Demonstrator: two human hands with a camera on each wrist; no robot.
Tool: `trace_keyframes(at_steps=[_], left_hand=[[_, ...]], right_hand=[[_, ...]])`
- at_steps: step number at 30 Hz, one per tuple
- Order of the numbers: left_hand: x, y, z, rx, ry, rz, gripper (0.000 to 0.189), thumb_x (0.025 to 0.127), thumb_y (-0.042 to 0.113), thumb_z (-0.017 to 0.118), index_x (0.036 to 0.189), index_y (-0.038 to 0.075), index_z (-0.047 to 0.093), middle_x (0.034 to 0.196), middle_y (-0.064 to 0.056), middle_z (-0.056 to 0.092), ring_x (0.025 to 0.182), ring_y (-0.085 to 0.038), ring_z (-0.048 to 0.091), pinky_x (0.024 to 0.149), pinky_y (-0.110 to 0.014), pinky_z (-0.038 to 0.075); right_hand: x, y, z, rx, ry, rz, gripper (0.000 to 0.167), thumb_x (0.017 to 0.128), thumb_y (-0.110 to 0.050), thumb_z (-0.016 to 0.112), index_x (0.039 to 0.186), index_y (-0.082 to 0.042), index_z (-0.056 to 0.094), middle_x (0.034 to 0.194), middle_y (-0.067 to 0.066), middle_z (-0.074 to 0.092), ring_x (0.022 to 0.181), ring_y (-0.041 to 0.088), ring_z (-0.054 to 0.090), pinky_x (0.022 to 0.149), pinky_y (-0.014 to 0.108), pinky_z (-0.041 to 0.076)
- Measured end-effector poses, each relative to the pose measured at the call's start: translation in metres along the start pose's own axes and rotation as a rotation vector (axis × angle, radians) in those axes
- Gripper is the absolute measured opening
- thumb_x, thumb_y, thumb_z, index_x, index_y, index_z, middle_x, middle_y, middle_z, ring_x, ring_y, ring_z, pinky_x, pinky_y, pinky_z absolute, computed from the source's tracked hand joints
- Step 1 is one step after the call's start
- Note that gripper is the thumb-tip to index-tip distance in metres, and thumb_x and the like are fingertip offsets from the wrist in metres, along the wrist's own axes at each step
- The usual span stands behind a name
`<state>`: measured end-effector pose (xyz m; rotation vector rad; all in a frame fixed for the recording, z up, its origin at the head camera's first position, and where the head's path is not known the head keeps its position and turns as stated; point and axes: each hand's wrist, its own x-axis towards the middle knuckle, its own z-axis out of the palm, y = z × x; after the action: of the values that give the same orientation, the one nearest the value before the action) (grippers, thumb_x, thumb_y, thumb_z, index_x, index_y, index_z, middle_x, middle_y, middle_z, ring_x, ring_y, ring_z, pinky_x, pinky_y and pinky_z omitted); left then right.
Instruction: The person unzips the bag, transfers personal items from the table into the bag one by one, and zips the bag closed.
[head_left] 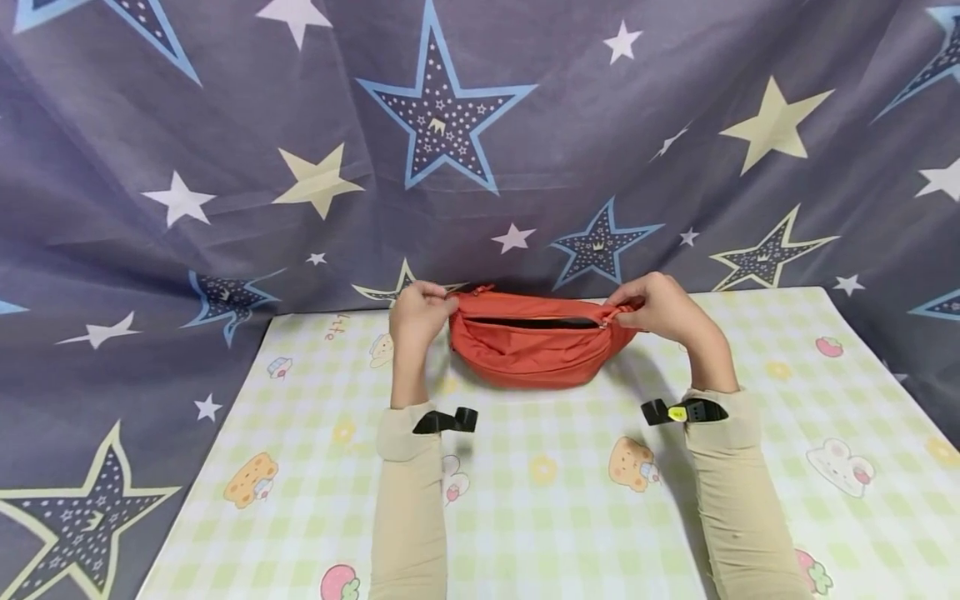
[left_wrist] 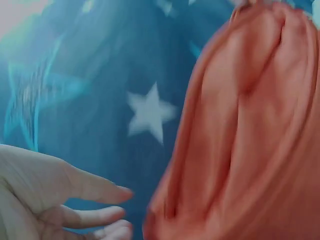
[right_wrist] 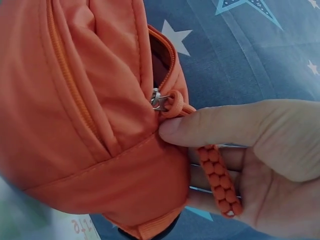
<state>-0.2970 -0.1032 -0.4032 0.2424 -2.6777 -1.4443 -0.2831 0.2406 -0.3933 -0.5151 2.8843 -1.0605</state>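
An orange-red waist bag [head_left: 525, 358] is near the back of the table, its main zipper partly undone with a dark gap [head_left: 536, 322] showing. My right hand [head_left: 667, 312] pinches the bag's right end, thumb [right_wrist: 187, 129] at the metal zipper slider [right_wrist: 159, 100]. From that slider a braided orange pull [right_wrist: 220, 182] hangs across the fingers. At the bag's left end is my left hand [head_left: 422, 317]. In the left wrist view its thumb and fingers [left_wrist: 95, 187] are loosely extended, with a small gap between the fingertips and the bag's fabric [left_wrist: 240, 145].
A light green checked tablecloth [head_left: 510, 517] with printed cartoon animals and fruit covers the table. Right behind the bag hangs a dark grey-blue curtain [head_left: 480, 225] with stars, which also runs along the left side. Each sleeve carries a black wrist camera [head_left: 453, 419].
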Motion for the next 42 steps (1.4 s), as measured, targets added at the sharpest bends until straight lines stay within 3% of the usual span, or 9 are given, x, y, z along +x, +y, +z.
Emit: trace_keyframes(at_steps=[4,7,11,16,22,26,30,37,42], left_hand=[[-0.024,0.036,0.022,0.020,0.078,0.186,0.020,0.091,0.022,0.074,0.107,0.009,0.073,0.099,-0.009,0.077,0.091,-0.024,0.074,0.084,-0.039,0.056],[-0.045,0.057,0.050,0.053,0.045,0.342,0.013,0.093,0.021,0.072,0.103,0.013,0.075,0.092,-0.002,0.077,0.084,-0.017,0.075,0.076,-0.033,0.057],[-0.066,0.068,0.092,0.203,-0.008,0.493,0.011,0.094,0.023,0.071,0.101,0.018,0.076,0.089,0.004,0.074,0.077,-0.010,0.071,0.066,-0.026,0.053],[-0.077,0.070,0.130,0.438,0.005,0.538,0.014,0.092,0.028,0.075,0.104,0.021,0.078,0.089,0.003,0.068,0.076,-0.014,0.068,0.060,-0.030,0.054],[-0.077,0.069,0.149,0.586,0.031,0.534,0.006,0.089,0.025,0.078,0.088,0.020,0.075,0.088,0.001,0.066,0.076,-0.017,0.067,0.059,-0.034,0.056],[-0.073,0.065,0.150,0.508,0.011,0.530,0.017,0.085,0.019,0.078,0.075,0.020,0.064,0.077,0.005,0.059,0.065,-0.013,0.061,0.051,-0.026,0.043],[-0.069,0.066,0.147,0.359,-0.017,0.535,0.016,0.081,0.016,0.078,0.076,0.019,0.063,0.072,0.006,0.057,0.061,-0.011,0.057,0.050,-0.021,0.036],[-0.060,0.073,0.141,0.143,-0.092,0.504,0.008,0.085,0.013,0.076,0.081,0.014,0.069,0.071,0.002,0.070,0.065,-0.012,0.065,0.055,-0.019,0.044],[-0.055,0.077,0.136,0.041,-0.166,0.458,0.005,0.086,0.012,0.080,0.084,0.011,0.075,0.079,-0.002,0.075,0.072,-0.015,0.070,0.064,-0.020,0.051]], right_hand=[[0.001,-0.003,0.000,-0.002,-0.009,-0.004,0.016,0.086,-0.001,0.076,0.101,-0.004,0.080,0.086,0.011,0.077,0.065,0.010,0.059,0.058,0.023,0.051],[0.003,-0.004,0.001,-0.002,-0.007,-0.011,0.015,0.087,-0.003,0.077,0.101,-0.005,0.080,0.086,0.010,0.077,0.063,0.008,0.059,0.058,0.022,0.050],[0.004,-0.002,0.004,0.004,-0.007,-0.029,0.015,0.086,-0.002,0.076,0.100,-0.004,0.080,0.087,0.011,0.077,0.063,0.009,0.058,0.059,0.022,0.049],[0.005,0.000,0.013,-0.019,-0.003,-0.068,0.015,0.085,-0.001,0.076,0.100,-0.004,0.081,0.093,0.012,0.079,0.070,0.013,0.061,0.064,0.022,0.049],[0.004,-0.001,0.021,-0.059,0.012,-0.084,0.017,0.083,0.000,0.078,0.098,-0.004,0.081,0.094,0.011,0.079,0.080,0.020,0.067,0.071,0.027,0.051],[0.001,-0.003,0.016,-0.027,0.005,-0.078,0.019,0.082,0.000,0.080,0.101,-0.005,0.081,0.096,0.011,0.079,0.080,0.019,0.066,0.072,0.026,0.050],[0.000,0.000,0.008,0.023,0.000,-0.069,0.020,0.083,0.000,0.079,0.102,-0.004,0.080,0.095,0.012,0.078,0.074,0.014,0.063,0.067,0.022,0.051],[-0.002,0.004,-0.004,0.075,-0.030,-0.080,0.026,0.085,-0.003,0.079,0.110,-0.002,0.076,0.104,0.015,0.077,0.085,0.019,0.071,0.070,0.016,0.053],[-0.006,0.007,-0.006,0.092,-0.062,-0.125,0.030,0.083,-0.007,0.085,0.111,-0.003,0.077,0.105,0.013,0.078,0.092,0.019,0.073,0.078,0.022,0.058]])
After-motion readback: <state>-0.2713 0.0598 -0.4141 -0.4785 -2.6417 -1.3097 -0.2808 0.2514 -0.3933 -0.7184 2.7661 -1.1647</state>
